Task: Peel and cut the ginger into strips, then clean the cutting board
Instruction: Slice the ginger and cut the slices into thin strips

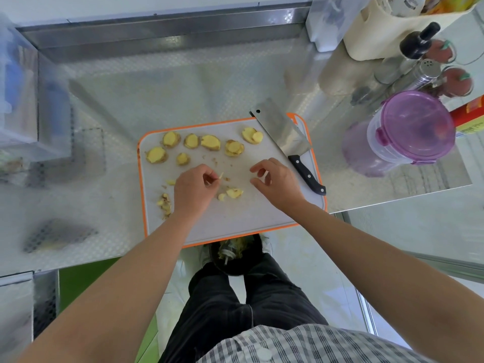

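The left hand (pixel 195 186) pinches a thin pale ginger sliver (pixel 220 175); the right hand (pixel 275 180) hovers loosely curled near the black-handled steel cleaver (pixel 282 134), which a careless sweep could knock.

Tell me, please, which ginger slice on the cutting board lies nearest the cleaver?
The rightmost ginger slice in the far row, with a smaller piece overlapping it, right beside the cleaver blade; the other slices lie further left.

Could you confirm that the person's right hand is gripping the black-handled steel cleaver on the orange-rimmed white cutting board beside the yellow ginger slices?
No: in the head view the black-handled steel cleaver lies ungripped on the orange-rimmed white cutting board beside the yellow ginger slices, the right hand next to its handle.
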Demonstrator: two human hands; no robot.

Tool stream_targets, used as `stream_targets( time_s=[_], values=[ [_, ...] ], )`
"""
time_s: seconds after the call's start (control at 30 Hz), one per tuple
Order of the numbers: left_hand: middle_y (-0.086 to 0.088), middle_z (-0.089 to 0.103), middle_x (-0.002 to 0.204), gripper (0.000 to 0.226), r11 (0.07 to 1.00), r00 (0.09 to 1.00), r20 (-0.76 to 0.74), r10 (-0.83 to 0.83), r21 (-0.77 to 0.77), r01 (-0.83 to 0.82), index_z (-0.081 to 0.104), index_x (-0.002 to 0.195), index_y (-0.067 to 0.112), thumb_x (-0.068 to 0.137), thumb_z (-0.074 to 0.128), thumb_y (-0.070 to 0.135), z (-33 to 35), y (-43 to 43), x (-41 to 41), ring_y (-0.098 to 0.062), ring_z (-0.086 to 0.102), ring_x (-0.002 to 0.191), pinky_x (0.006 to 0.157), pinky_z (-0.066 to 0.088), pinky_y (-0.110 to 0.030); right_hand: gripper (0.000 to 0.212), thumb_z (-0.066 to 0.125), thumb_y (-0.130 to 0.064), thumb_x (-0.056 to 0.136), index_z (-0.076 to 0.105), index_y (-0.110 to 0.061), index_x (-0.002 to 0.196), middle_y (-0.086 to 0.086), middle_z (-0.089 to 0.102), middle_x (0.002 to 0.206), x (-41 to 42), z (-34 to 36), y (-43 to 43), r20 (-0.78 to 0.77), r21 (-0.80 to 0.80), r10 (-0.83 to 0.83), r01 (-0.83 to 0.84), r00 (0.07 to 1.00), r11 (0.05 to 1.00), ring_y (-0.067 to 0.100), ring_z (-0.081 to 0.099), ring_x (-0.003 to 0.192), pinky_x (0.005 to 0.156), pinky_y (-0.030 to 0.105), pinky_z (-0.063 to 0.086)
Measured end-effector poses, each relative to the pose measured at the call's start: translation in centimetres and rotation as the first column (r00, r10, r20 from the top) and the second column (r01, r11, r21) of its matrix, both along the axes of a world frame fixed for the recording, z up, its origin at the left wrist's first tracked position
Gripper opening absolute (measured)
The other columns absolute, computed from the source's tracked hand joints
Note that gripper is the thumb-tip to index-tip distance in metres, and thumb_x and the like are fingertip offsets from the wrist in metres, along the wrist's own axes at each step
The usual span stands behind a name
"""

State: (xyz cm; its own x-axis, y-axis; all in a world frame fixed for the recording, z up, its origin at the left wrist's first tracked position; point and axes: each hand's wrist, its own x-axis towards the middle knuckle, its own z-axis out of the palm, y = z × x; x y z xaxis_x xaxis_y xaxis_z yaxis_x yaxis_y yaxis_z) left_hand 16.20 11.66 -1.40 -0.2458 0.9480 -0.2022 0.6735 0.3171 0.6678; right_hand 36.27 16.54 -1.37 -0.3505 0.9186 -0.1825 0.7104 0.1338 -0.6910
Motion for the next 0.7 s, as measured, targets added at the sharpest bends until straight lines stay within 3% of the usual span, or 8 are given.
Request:
stream_targets(
  time_s=[0.1, 0.23, 0.4, 0.5, 0.6, 0.7],
  values=[
    [0.011, 0.063, 0.068, 0.009, 0.995, 0.984, 0.154, -0.091, -0.026, 0.096, 0.068, 0.078, 0.02, 0.079, 0.074, 0.013, 0.6, -0.2, -0.2, -0.003, 0.057, 0.061, 0.059, 0.044, -0.015, 0.02, 0.065, -0.019, 0.088, 0.066, -0.019, 0.108, -0.007, 0.062, 0.094, -1.5, 1.0, 0.1, -0.118, -0.152, 0.037, -0.054, 0.992, 0.987, 0.01, 0.054, 0.07, 0.072, 0.023, 0.047],
    [0.011, 0.066, 0.068, 0.012, 0.987, 0.965, 0.222, -0.136, -0.053, 0.151, 0.07, 0.076, 0.021, 0.077, 0.074, 0.01, 0.7, -0.5, 0.2, -0.001, 0.057, 0.06, 0.06, 0.043, -0.011, 0.004, 0.069, -0.02, 0.085, 0.071, -0.018, 0.087, -0.009, 0.064, 0.076, -2.3, 0.9, -0.3, -0.102, -0.282, 0.058, -0.084, 0.993, 0.956, 0.005, 0.055, 0.067, 0.07, 0.026, 0.049],
    [0.016, 0.06, 0.065, 0.008, 0.994, 0.995, 0.058, -0.077, -0.067, 0.081, 0.067, 0.078, 0.024, 0.078, 0.071, 0.018, 0.1, -1.3, 0.2, -0.004, 0.056, 0.064, 0.061, 0.046, -0.023, 0.009, 0.07, -0.023, 0.082, 0.067, -0.019, 0.075, -0.006, 0.064, 0.069, -2.6, 0.1, -0.6, 0.01, -0.376, -0.052, 0.052, 0.999, 0.925, 0.01, 0.059, 0.067, 0.065, 0.025, 0.051],
    [0.018, 0.055, 0.067, 0.009, 0.995, 0.997, -0.038, -0.065, -0.079, 0.061, 0.065, 0.079, 0.027, 0.079, 0.069, 0.019, -0.4, -2.0, -0.3, -0.002, 0.053, 0.066, 0.059, 0.038, -0.02, 0.012, 0.067, -0.021, 0.08, 0.06, -0.019, 0.069, -0.002, 0.065, 0.077, -3.6, -0.5, -0.9, 0.122, -0.351, -0.096, 0.134, 0.988, 0.927, 0.018, 0.062, 0.074, 0.063, 0.032, 0.053],
    [0.015, 0.056, 0.072, 0.011, 0.995, 0.994, -0.076, -0.078, -0.062, 0.073, 0.065, 0.084, 0.024, 0.079, 0.071, 0.018, -0.6, -2.5, -0.6, -0.006, 0.052, 0.07, 0.062, 0.04, -0.023, 0.016, 0.064, -0.019, 0.079, 0.053, -0.02, 0.068, 0.0, 0.064, 0.083, -4.3, -0.4, -1.0, 0.212, -0.324, -0.085, 0.152, 0.974, 0.934, 0.019, 0.06, 0.078, 0.055, 0.028, 0.046],
    [0.009, 0.061, 0.082, 0.017, 0.992, 0.984, -0.129, -0.127, -0.03, 0.124, 0.065, 0.093, 0.021, 0.078, 0.073, 0.02, -0.7, -2.7, -0.5, -0.011, 0.055, 0.076, 0.062, 0.045, -0.028, 0.015, 0.064, -0.017, 0.077, 0.051, -0.022, 0.071, -0.002, 0.06, 0.081, -4.1, -0.2, -0.9, 0.175, -0.297, -0.091, 0.141, 0.98, 0.944, 0.018, 0.058, 0.077, 0.056, 0.028, 0.043]
  ],
)
